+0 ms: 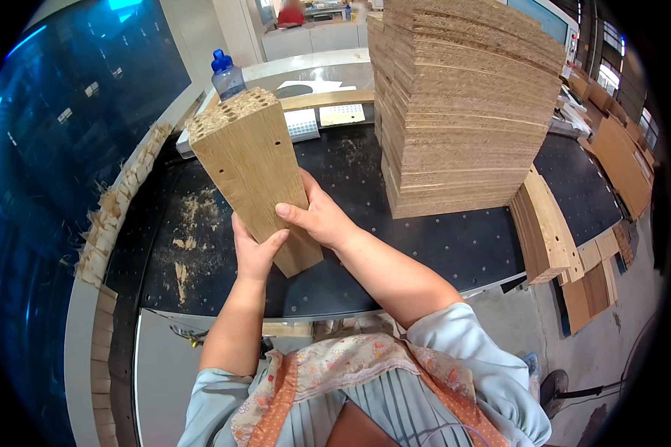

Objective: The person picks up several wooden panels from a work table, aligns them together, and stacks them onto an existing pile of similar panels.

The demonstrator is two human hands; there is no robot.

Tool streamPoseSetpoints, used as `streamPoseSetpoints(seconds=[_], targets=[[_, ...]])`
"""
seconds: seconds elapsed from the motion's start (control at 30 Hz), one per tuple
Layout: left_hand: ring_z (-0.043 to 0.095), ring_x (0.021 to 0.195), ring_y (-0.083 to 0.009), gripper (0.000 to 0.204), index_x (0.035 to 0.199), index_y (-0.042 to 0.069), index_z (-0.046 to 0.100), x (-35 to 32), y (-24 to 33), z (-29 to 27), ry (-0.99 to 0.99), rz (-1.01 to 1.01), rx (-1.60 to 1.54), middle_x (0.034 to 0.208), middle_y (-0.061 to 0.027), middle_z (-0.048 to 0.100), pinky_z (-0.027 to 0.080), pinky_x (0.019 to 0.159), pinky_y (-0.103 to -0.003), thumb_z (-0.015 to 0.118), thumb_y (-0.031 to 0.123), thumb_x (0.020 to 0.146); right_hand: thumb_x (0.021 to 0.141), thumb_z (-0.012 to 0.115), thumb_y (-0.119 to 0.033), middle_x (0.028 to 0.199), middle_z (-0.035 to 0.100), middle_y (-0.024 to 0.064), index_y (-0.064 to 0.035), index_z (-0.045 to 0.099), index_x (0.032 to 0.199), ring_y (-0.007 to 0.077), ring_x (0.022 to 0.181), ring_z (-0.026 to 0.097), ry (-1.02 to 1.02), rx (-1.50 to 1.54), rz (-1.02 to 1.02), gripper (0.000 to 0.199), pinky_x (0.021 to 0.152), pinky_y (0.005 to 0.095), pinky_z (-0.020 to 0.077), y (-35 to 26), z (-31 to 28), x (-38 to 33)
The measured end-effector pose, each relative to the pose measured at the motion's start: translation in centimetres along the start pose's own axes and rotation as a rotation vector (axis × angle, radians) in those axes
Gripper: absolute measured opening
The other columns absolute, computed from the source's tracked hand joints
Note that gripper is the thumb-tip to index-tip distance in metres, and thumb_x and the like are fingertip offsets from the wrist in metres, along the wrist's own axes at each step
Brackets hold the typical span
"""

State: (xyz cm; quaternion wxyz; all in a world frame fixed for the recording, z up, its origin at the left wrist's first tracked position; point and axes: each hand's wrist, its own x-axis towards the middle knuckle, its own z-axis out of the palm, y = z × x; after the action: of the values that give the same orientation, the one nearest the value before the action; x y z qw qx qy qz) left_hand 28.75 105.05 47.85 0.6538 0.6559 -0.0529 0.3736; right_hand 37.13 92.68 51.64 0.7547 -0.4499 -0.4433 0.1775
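Head view: both hands on one piece, left of the tall tan stack of rough-edged particleboard panels (pixel 470 134), my landmark here. Piece is a long light-brown wood-grain block (pixel 253 167), dark holes in the front face, speckled chipboard top end. Probably several boards held face to face; seams hard to make out. It's tilted, top end leaning away from the stack. Can't tell if the bottom end touches the black dotted worktable (pixel 350 290).

Grip: left hand (pixel 253 252) pinches the block's far side from the stack, thumb on the front face. Right hand (pixel 319 216) pinches the stack-side edge, thumb across the front. Remaining fingers mostly hidden behind.

Right of the stack: light-brown bundle of narrow wooden boards (pixel 540 231) at the table edge. Pale sawdust (pixel 188 223) well left of the stack.

Step, my read: handling or squaring up the block, not set down yet. Next move calls for even pressure from both hands so layers don't slip, then straighten the tilt before lowering. Keep the bottom corner clear of the stack.
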Motion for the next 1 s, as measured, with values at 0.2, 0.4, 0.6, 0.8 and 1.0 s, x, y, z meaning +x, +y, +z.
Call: streamPoseSetpoints(seconds=[0.2,0.4,0.6,0.8,1.0], targets=[[0.054,0.102,-0.0241,0.078,0.114,0.001,0.044,2.6,7.1,-1.3,-0.111,0.072,0.643,0.106,-0.0145,0.055,0.042,0.087,-0.035,0.083,0.017,0.049,0.076,0.068,-0.03,0.12,0.051,0.0169,-0.0015,0.039,0.127,0.0243,0.114,0.048,-0.216,-0.425,0.13,0.065,0.096,0.034,0.0367,-0.9,-1.4,-1.7],[0.051,0.088,-0.0266,0.06,0.102,0.007,0.049,6.6,16.2,0.2,-0.655,0.457,1.709,0.09,-0.0064,0.053,0.039,0.075,-0.037,0.076,0.015,0.049,0.066,0.074,-0.025,0.111,0.055,0.0141,-0.0045,0.053,0.114,0.0312,0.105,0.051,-0.145,-1.081,-0.506,0.056,0.09,0.0423,0.0391,-6.8,0.4,-3.7],[0.054,0.102,-0.0156,0.038,0.101,0.013,0.064,8.0,17.7,7.5,-1.427,0.027,2.367,0.103,-0.0011,0.062,0.037,0.08,-0.035,0.068,0.033,0.069,0.06,0.077,-0.022,0.122,0.043,0.018,-0.0039,0.027,0.133,0.0338,0.114,0.044,0.008,-0.719,-0.06,0.09,0.094,0.038,0.0384,1.0,3.6,-1.9],[0.053,0.103,-0.0206,0.027,0.095,0.009,0.064,5.5,18.9,7.5,-1.11,0.852,1.848,0.1,-0.0045,0.061,0.026,0.103,-0.043,0.063,0.025,0.074,0.062,0.077,-0.012,0.124,0.043,0.012,-0.0045,0.033,0.128,0.0219,0.116,0.043,0.028,-0.253,-0.163,0.079,0.095,0.0339,0.0365,6.2,3.7,-1.3],[0.041,0.119,-0.0241,0.073,0.126,0.003,0.041,3.2,10.8,-2.7,0.051,0.45,0.64,0.125,-0.0143,0.046,0.029,0.101,-0.037,0.073,0.028,0.064,0.062,0.076,-0.008,0.127,0.038,0.0131,-0.0052,0.023,0.133,0.0232,0.121,0.037,0.017,0.009,0.0,0.088,0.101,0.036,0.03,8.1,-0.9,-3.5]])
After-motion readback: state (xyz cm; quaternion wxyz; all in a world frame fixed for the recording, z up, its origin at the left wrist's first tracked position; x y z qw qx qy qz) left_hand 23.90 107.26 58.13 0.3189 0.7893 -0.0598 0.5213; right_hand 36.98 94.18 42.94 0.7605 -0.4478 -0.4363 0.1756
